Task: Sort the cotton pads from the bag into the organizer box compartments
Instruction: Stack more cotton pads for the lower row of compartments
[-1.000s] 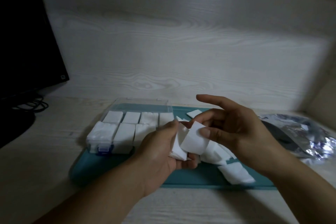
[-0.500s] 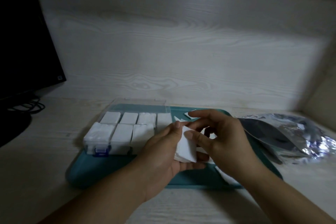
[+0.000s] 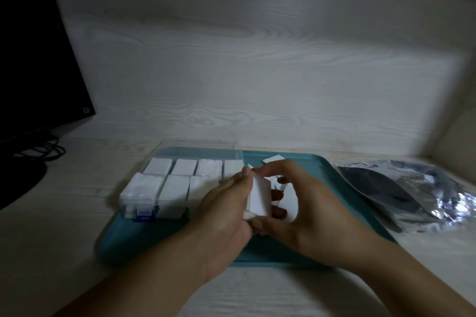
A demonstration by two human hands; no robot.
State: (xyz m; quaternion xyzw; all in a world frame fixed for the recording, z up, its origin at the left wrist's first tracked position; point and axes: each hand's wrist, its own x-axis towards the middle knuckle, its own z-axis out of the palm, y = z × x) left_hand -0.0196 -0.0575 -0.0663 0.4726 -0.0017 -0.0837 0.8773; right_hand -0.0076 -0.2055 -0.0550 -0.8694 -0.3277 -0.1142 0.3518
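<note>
You are holding a small white stack of cotton pads [image 3: 258,197] between your left hand [image 3: 224,216] and right hand [image 3: 306,211] above the teal tray [image 3: 164,247]. It is standing tall, its long side going up and down.

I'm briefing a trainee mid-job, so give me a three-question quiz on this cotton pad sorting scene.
1. True or false: the organizer box sits on the teal tray.
2. Which hand holds the stack of cotton pads? A) left hand only B) right hand only C) both
3. Fill in: the silver bag lies to the ____ of the tray.

Key:
1. True; it stands on the tray's left part, lid open.
2. C; the two hands close around the stack together.
3. Right, on the tabletop, off the tray.
</note>
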